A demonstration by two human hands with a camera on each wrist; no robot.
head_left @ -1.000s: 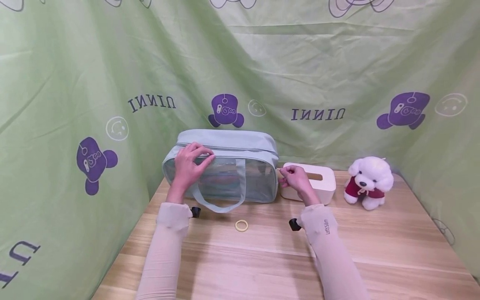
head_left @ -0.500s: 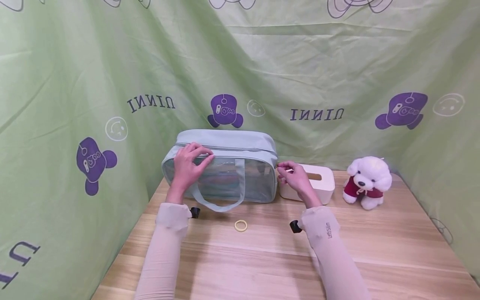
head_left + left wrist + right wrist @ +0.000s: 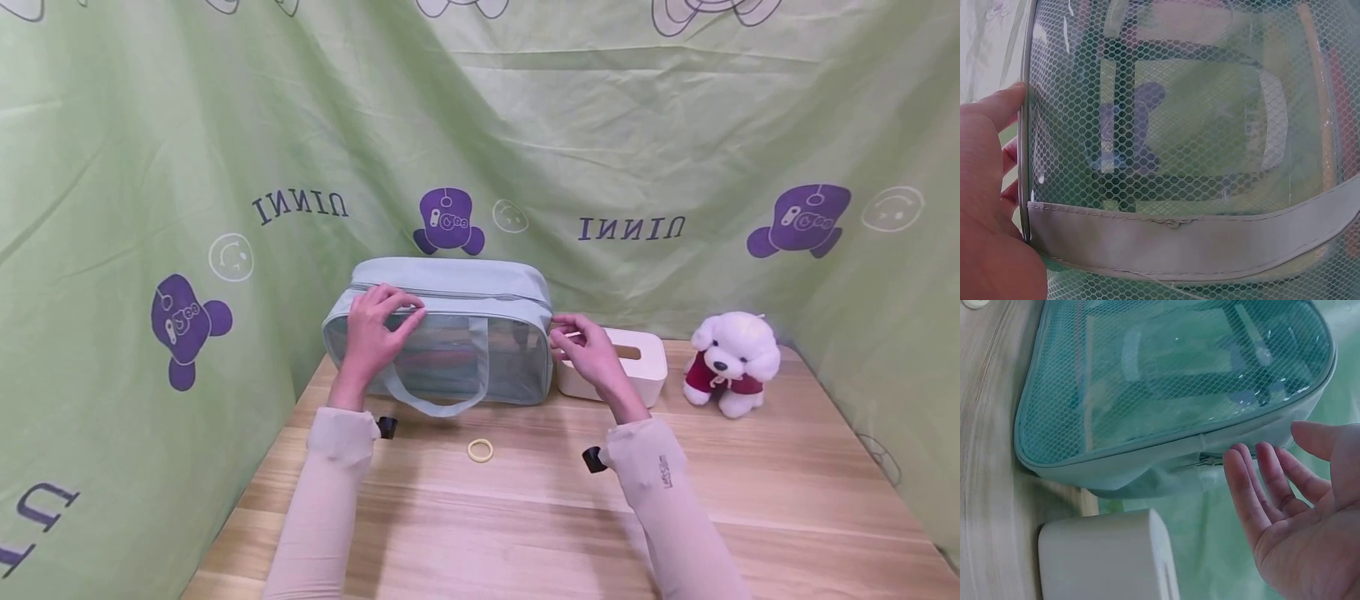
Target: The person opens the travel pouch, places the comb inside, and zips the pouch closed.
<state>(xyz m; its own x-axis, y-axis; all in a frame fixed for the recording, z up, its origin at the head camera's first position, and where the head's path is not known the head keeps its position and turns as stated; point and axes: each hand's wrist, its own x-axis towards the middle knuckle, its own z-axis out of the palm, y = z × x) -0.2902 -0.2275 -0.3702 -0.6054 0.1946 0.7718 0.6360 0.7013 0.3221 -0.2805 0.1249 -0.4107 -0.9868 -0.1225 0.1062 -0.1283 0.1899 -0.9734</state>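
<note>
A pale blue toiletry bag (image 3: 457, 273), see-through at the front with a mesh pattern, stands upright on the table. My left hand (image 3: 372, 332) holds its top front edge near the left end; the left wrist view has thumb and fingers around the piped seam (image 3: 1025, 150). My right hand (image 3: 592, 354) is beside the bag's right end, fingers gently bent and thumb apart, nothing between them. In the right wrist view its fingertips (image 3: 1235, 453) are right by the zipper end (image 3: 1210, 461). A carrying strap (image 3: 480, 358) hangs down the bag's front. Coloured items show dimly inside.
Right of the bag, partly behind my right hand, stands a white tissue box (image 3: 647, 358). Farther right sits a white plush dog (image 3: 738, 354) in a red top. A small yellow ring (image 3: 480, 451) lies on the wooden table (image 3: 480, 533) in front. Green printed cloth (image 3: 600, 125) surrounds it.
My right hand's fingers have spread from a closer bunch and shifted slightly up and left along the bag's right end. The left hand keeps its place on the bag.
</note>
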